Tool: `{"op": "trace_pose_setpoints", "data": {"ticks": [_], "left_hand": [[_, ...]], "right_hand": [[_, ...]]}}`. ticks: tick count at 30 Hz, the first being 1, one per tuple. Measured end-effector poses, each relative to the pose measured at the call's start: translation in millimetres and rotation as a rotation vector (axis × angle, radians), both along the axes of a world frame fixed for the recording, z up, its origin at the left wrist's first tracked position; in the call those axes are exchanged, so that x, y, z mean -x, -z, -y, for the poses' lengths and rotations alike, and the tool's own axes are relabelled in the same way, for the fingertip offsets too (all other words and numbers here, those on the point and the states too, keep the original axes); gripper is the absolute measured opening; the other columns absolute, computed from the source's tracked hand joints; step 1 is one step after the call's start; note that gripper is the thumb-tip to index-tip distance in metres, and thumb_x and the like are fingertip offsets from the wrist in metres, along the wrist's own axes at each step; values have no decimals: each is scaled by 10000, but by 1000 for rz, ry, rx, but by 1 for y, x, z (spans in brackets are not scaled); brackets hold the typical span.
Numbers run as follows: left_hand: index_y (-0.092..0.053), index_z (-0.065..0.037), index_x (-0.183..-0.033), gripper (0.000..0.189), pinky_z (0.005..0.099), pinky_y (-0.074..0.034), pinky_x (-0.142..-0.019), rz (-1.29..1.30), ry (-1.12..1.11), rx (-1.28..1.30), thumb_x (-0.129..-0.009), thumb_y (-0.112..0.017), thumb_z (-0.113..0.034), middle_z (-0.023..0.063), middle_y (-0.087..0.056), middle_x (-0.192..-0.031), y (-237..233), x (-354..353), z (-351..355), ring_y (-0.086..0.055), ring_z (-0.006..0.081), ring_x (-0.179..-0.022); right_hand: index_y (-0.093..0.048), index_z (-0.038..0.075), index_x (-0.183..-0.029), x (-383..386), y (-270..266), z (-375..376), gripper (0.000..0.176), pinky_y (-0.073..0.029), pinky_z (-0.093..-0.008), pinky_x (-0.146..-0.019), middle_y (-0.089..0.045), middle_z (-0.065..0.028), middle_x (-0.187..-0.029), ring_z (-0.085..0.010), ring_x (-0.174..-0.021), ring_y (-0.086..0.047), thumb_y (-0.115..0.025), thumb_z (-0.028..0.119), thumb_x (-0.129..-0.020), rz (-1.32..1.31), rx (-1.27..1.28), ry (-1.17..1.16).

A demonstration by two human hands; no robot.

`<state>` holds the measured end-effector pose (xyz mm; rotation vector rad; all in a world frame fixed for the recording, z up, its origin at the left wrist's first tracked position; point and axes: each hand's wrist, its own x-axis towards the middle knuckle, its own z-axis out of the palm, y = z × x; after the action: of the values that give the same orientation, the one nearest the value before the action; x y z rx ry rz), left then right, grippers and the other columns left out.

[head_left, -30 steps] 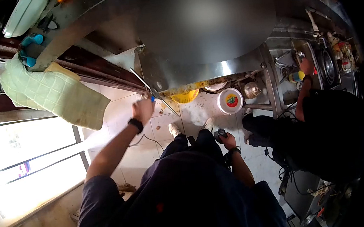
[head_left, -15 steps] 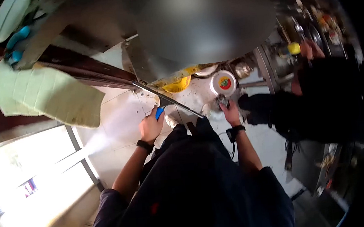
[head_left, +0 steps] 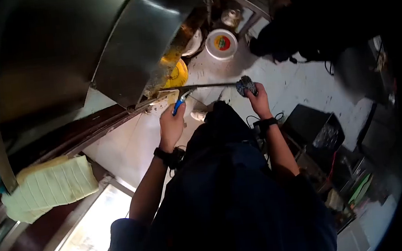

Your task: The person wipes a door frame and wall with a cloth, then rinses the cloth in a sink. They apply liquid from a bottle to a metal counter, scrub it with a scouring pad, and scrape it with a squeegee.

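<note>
My left hand (head_left: 172, 126) is closed around the blue handle of a squeegee (head_left: 207, 85). Its long dark blade lies nearly level across the view, above the tiled floor. My right hand (head_left: 258, 101) grips a grey steel wool scrubber (head_left: 244, 86), which sits at the right end of the blade and appears to touch it. Both wrists carry black bands. Beyond the blade, a yellow bowl (head_left: 179, 73) and a white round tub with a coloured label (head_left: 214, 51) stand on the floor.
A large metal panel (head_left: 131, 54) fills the upper left. Pale green folded cloth (head_left: 57, 185) lies at the left by a bright glass-topped cabinet (head_left: 81, 243). Another person in dark clothes (head_left: 317, 22) stands upper right. A black bin (head_left: 312, 127) is at my right.
My view has swung to the right. The squeegee blade has gone from slanting to nearly level, and the steel wool in my right hand has come up to its right end.
</note>
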<state>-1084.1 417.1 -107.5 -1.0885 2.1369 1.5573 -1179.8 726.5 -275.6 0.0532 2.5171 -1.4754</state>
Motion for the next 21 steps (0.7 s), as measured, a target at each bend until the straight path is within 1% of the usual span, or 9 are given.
{"op": "trace_pose_setpoints", "data": {"ticks": [1, 3, 5, 7, 8, 11, 13, 15, 21], "left_hand": [[-617, 9, -818, 329, 319, -394, -512, -192, 88, 167, -970, -635, -282, 59, -544, -611, 36, -3, 4, -484, 126, -509], [-634, 12, -828, 328, 335, -395, -524, -17, 107, 31, -965, -646, -286, 67, -557, -606, 31, 14, 1, -497, 143, -532], [-642, 8, -826, 324, 334, -395, -534, -93, 189, 94, -960, -657, -287, 68, -558, -604, 50, 17, -3, -502, 145, -548], [-639, 5, -820, 328, 329, -379, -523, -310, 451, 241, -958, -661, -292, 56, -544, -582, 53, 28, -10, -484, 137, -543], [-640, 0, -812, 334, 330, -386, -525, 66, 318, 58, -960, -659, -300, 56, -546, -579, 36, 40, -19, -485, 144, -543], [-645, -13, -798, 347, 331, -384, -516, -100, 553, 124, -964, -653, -318, 46, -535, -564, 76, 45, -26, -478, 144, -522], [-652, -25, -790, 346, 311, -361, -491, -1, 662, 196, -956, -660, -328, 10, -517, -557, 61, 62, -48, -459, 114, -495], [-660, -33, -825, 297, 296, -349, -455, 166, 614, 45, -942, -670, -305, -10, -512, -555, 30, 81, -83, -458, 100, -478], [-685, -60, -934, 206, 241, -317, -406, 184, 981, -112, -911, -688, -264, -33, -526, -581, 67, 123, -139, -456, 72, -444]], "right_hand": [[-602, -33, -1068, -8, 6, -8, 341, -499, -408, -810, -605, -204, -1011, -363, -911, -611, -725, 186, -837, 42, -4, 13], [-606, -37, -1030, -13, 1, -16, 326, -497, -413, -809, -604, -213, -1003, -380, -910, -607, -726, 194, -835, 20, -46, 31], [-603, -41, -1011, -21, 5, -25, 326, -495, -418, -808, -601, -219, -985, -395, -898, -601, -728, 199, -831, 81, -17, 88], [-606, -40, -1030, -32, 22, -32, 341, -494, -428, -814, -606, -227, -999, -409, -905, -603, -728, 206, -828, 28, -41, 136], [-610, -37, -1042, -40, 27, -33, 352, -493, -436, -820, -611, -233, -1011, -414, -920, -606, -728, 215, -827, 58, 14, 168], [-620, -30, -1095, -63, 17, -51, 403, -494, -451, -856, -627, -255, -1049, -422, -987, -619, -726, 248, -821, 100, -21, 257], [-620, -28, -1108, -78, 11, -60, 418, -491, -452, -886, -631, -256, -1063, -420, -1004, -615, -729, 249, -815, 195, -14, 343], [-618, -27, -1102, -105, 34, -65, 430, -483, -463, -906, -636, -251, -1061, -427, -1019, -602, -727, 268, -808, 15, -153, 438], [-604, -8, -1224, -164, -29, -85, 533, -464, -443, -1007, -610, -273, -1201, -395, -1152, -589, -719, 299, -803, 260, -97, 780]]}}
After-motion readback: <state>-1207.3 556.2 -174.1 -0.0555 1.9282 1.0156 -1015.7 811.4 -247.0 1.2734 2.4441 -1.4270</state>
